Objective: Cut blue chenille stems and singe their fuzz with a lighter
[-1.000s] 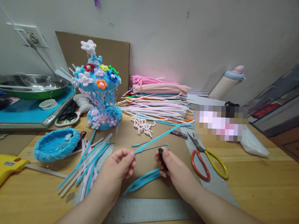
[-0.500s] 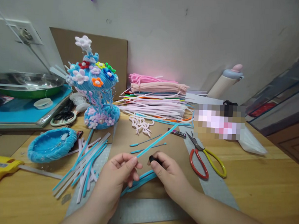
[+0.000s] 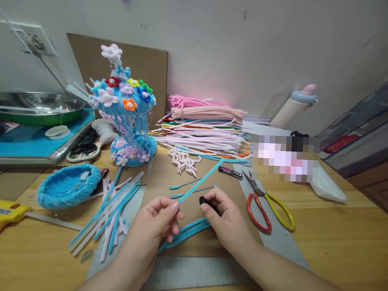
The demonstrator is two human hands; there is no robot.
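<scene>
One cardboard sheet underlies the work; above it, the left hand narrowly pinches a blue fuzzy stem near its lower end. The right hand encloses a small black object. Probably light and pliant, the stem suits gentle fingertip holding.

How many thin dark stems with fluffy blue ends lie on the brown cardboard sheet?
2: one stem below the curled pale pink pieces, the other stem nearer the left hand. More may be hidden behind the hands.

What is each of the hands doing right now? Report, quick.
Left hand: closed, pinching a blue strip.
Right hand: closed around a small black object.
</scene>
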